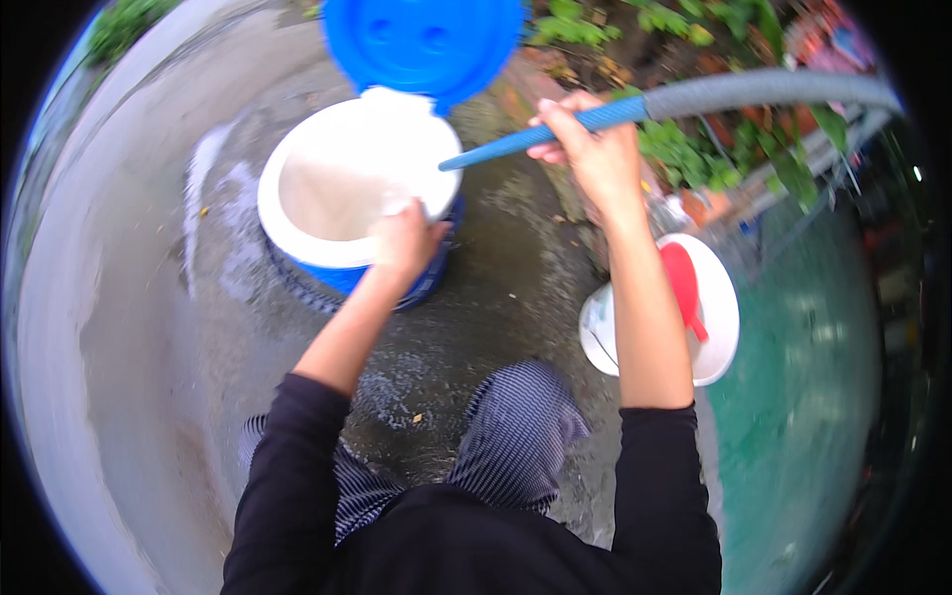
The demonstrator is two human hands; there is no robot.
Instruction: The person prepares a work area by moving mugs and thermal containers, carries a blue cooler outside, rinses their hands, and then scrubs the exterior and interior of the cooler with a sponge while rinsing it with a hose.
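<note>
Gripped in my right hand [593, 149], the blue hose nozzle [531, 139] aimed into the white-lined blue round cooler [342, 188]; my left hand [402, 238] clasped its rim. Rinsing step; next, tipping out seemed due.

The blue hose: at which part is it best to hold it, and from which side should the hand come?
Probably grip the blue hose on its straight stretch a little behind the narrow tip, coming from the side with fingers wrapped round it, as the right hand does. It is thin and round there, and close to the outlet over the white-lined cooler, whose rim the left hand holds.
</note>
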